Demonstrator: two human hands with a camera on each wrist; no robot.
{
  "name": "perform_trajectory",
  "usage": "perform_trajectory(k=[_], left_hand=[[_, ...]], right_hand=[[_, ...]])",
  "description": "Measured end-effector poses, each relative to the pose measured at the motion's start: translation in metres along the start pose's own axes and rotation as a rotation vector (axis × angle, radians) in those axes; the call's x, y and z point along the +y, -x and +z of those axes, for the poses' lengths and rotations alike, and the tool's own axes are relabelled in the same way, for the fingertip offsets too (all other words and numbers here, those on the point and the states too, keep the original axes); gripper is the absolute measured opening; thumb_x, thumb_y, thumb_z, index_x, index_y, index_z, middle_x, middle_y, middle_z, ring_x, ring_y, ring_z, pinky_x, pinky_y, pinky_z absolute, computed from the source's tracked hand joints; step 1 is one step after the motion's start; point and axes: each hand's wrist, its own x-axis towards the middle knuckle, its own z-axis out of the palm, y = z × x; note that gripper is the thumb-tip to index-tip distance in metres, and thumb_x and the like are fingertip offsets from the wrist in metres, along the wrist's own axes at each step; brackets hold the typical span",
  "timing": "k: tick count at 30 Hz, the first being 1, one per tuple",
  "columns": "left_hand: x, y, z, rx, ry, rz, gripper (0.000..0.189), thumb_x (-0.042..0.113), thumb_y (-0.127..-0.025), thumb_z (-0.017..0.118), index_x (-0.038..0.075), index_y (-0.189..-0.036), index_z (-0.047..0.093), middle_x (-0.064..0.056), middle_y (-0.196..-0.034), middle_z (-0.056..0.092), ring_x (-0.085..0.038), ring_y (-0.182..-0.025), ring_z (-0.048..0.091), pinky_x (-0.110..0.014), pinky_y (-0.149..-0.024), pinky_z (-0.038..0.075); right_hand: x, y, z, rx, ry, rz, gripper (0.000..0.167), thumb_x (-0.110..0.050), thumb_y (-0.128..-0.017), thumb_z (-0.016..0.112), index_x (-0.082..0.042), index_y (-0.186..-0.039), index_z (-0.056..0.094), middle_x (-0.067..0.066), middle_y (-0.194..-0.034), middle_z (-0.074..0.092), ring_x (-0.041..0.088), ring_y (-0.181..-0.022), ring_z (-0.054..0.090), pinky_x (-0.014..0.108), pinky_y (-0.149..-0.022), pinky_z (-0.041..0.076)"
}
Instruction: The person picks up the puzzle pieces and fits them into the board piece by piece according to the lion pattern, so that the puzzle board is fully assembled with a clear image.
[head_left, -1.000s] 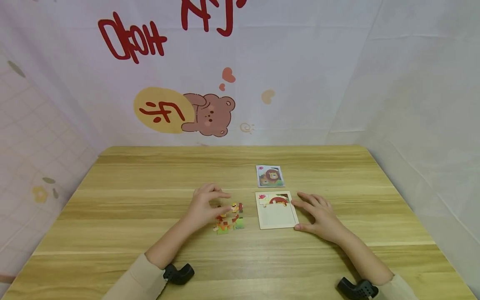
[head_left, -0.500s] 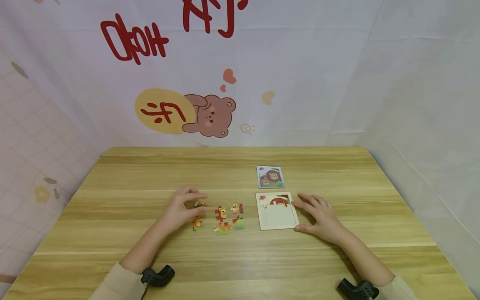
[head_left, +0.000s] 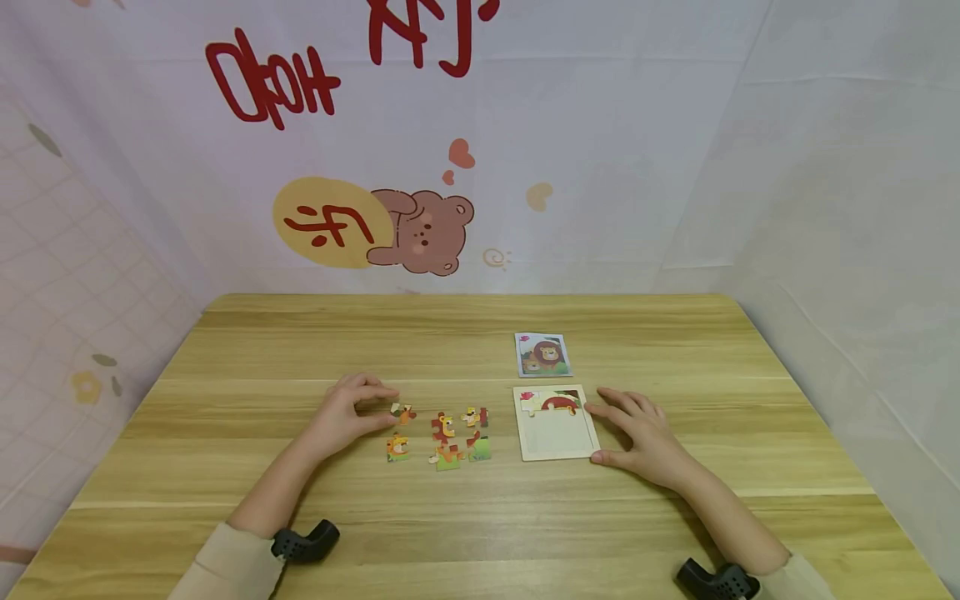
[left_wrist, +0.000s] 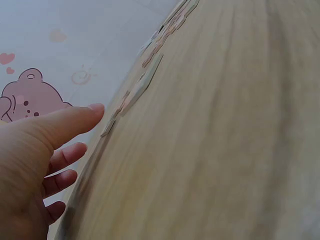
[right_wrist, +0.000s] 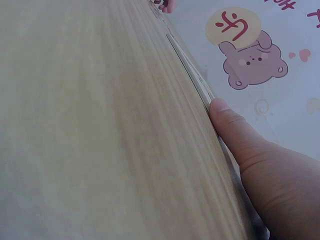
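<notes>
In the head view my left hand [head_left: 345,417] is at the left of the loose jigsaw pieces, thumb and fingers spread apart. Its fingertips are close to a green and orange jigsaw piece [head_left: 406,414]; nothing is held. Just below lies a lion-cub jigsaw piece [head_left: 397,447]. My right hand [head_left: 637,433] rests with extended fingers and thumb along the right edge of the puzzle board [head_left: 555,440]. Joined pieces [head_left: 558,403] with a pink flower and brown mane fill the board's top strip. In the right wrist view the thumb [right_wrist: 232,125] touches the board's edge.
Between hand and board lie several more pieces, among them a lion-face piece [head_left: 442,426] and a green piece [head_left: 478,448]. Behind the board is a lion picture card [head_left: 543,356]. The wooden table [head_left: 300,333] meets a printed cloth [head_left: 600,167] at its back.
My left hand has moved left, away from the pieces nearest the board, and has let go of the green and orange jigsaw piece. My right hand stays at the board.
</notes>
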Motion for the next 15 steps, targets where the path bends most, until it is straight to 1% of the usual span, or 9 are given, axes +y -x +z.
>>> perform_trajectory(k=[5, 9, 15], left_hand=[[-0.0018, 0.0003, -0.0011, -0.027, -0.031, -0.009, 0.036, 0.021, -0.075, 0.083, 0.013, -0.108, 0.074, 0.001, -0.104, 0.059, -0.023, -0.101, 0.047, -0.047, -0.087, 0.028], [-0.0019, 0.0008, -0.0009, -0.047, -0.039, -0.018, 0.035, 0.019, -0.075, 0.083, 0.013, -0.108, 0.074, 0.000, -0.106, 0.057, -0.023, -0.100, 0.045, -0.046, -0.085, 0.026], [-0.0025, 0.0012, -0.0012, -0.051, -0.042, -0.006, 0.033, 0.018, -0.074, 0.083, 0.013, -0.106, 0.075, -0.001, -0.106, 0.057, -0.022, -0.099, 0.044, -0.045, -0.084, 0.025]], right_hand=[[0.0006, 0.0006, -0.0004, 0.004, -0.002, -0.003, 0.072, -0.051, -0.075, 0.076, -0.019, -0.136, 0.055, 0.013, -0.146, 0.038, 0.038, -0.126, 0.030, 0.060, -0.091, 0.020], [0.0014, 0.0007, -0.0001, 0.002, 0.001, 0.002, 0.072, -0.051, -0.075, 0.076, -0.020, -0.136, 0.055, 0.013, -0.146, 0.038, 0.038, -0.127, 0.030, 0.060, -0.091, 0.020], [0.0007, -0.0001, 0.0003, -0.002, 0.001, 0.004, 0.073, -0.052, -0.075, 0.076, -0.019, -0.137, 0.055, 0.013, -0.146, 0.038, 0.038, -0.127, 0.030, 0.060, -0.092, 0.020]])
